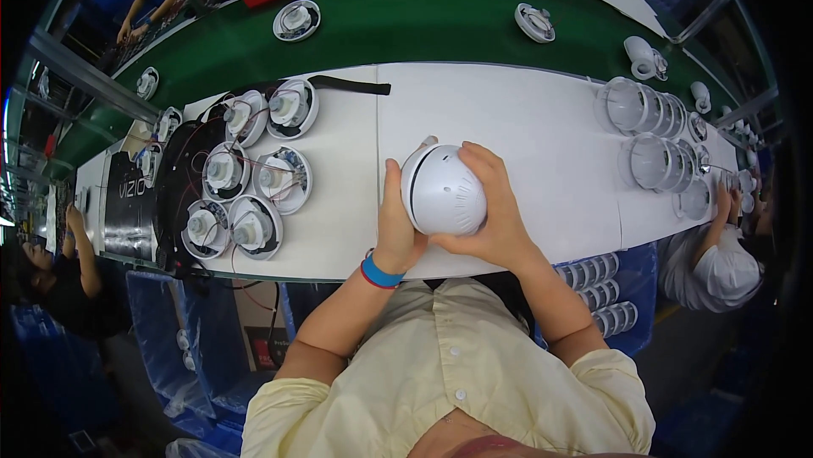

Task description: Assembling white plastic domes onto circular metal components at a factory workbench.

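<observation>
A white, ball-shaped plastic housing (pixel 446 195) with a dark seam and rows of small slots is held above the white tabletop, in front of my chest. My left hand (pixel 396 219) is closed around its left side, a blue and red band on that wrist. From the right, my right hand (pixel 500 204) wraps its top and side, the thumb along the lower edge. Left of my hands lie several open white round housings (pixel 284 179) with electronics, wires and a pale cylindrical part inside. What is inside the held housing is hidden.
Clear cups (pixel 654 162) stand in stacked rows at the right. Beyond the white table (pixel 500 102), a green conveyor belt (pixel 406 22) carries more round units. A black strap (pixel 351 85) lies at the back. Blue bins (pixel 635 289) are below the table edge; people work at both sides.
</observation>
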A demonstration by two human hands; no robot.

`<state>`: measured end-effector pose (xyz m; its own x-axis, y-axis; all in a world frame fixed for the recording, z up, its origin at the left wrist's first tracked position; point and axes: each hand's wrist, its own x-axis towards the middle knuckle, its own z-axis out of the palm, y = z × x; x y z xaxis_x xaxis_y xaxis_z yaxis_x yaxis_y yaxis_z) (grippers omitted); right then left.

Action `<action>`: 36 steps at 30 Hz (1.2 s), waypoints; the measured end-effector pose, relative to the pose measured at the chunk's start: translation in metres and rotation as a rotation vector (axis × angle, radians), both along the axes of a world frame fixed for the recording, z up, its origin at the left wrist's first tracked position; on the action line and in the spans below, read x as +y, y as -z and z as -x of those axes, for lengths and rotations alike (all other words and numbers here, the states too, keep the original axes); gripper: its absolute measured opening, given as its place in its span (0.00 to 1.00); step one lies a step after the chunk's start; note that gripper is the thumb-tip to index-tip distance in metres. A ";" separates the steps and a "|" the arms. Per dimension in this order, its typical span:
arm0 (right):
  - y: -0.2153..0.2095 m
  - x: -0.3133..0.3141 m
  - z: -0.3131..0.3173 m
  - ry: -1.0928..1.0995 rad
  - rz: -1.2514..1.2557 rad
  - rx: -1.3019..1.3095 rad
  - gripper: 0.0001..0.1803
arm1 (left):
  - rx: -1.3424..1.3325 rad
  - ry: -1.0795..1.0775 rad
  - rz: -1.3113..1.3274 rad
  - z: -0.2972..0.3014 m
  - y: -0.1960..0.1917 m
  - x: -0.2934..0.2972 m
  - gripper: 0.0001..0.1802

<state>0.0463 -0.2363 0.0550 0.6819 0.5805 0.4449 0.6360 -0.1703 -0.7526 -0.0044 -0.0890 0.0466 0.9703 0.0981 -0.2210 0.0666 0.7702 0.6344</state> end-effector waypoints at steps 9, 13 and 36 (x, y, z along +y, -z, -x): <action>-0.023 -0.003 -0.002 0.020 0.027 0.146 0.53 | -0.044 -0.046 -0.043 0.001 -0.002 -0.009 0.39; -0.027 -0.007 0.004 0.060 0.020 0.151 0.53 | -0.069 -0.028 -0.049 -0.001 0.004 -0.007 0.40; -0.001 -0.027 -0.022 0.023 0.005 -0.073 0.58 | 0.069 -0.182 0.253 -0.018 0.028 0.014 0.34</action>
<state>0.0684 -0.2637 0.0556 0.6609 0.5678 0.4907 0.6849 -0.1890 -0.7037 0.0131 -0.0749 0.0182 0.9238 0.2027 -0.3250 -0.0512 0.9062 0.4197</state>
